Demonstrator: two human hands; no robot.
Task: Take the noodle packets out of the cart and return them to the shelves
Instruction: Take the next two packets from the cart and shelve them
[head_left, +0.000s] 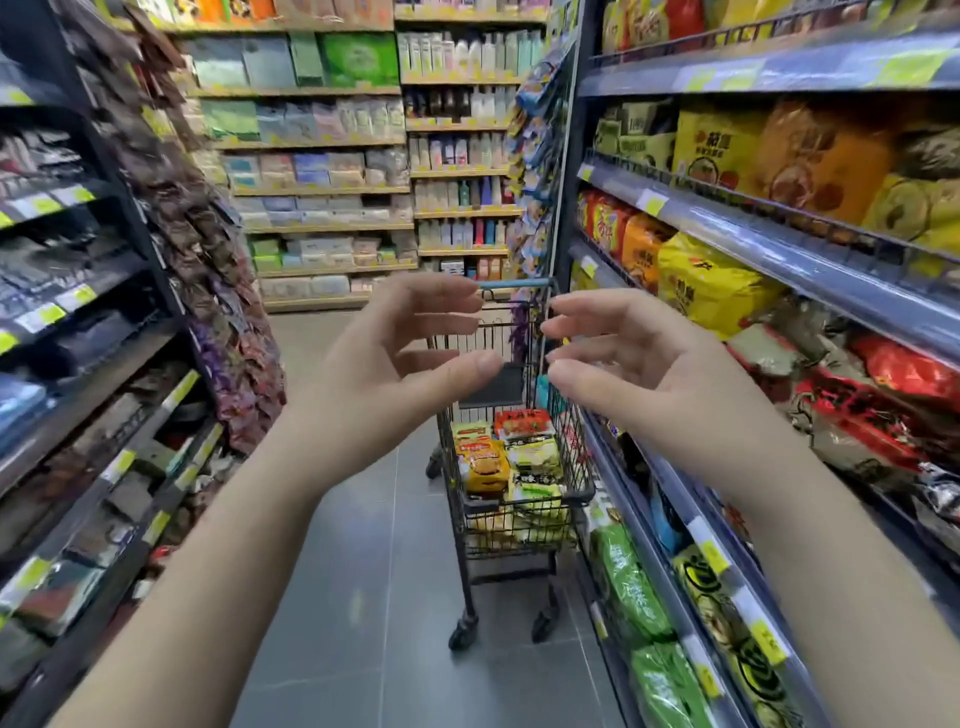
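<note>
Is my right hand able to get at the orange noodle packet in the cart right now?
Probably, with a step forward: the right hand is empty, the orange noodle packet lies uncovered on top, and the cart is open above.

the cart (511, 525) is dark wire metal, matt, its handle (514, 283) blue plastic. noodle packets (511, 457) in it are glossy crinkled plastic film. the shelves (789, 249) look smooth painted metal with paper price tags (652, 201); floor tiles (363, 597) faintly sheened.
</note>
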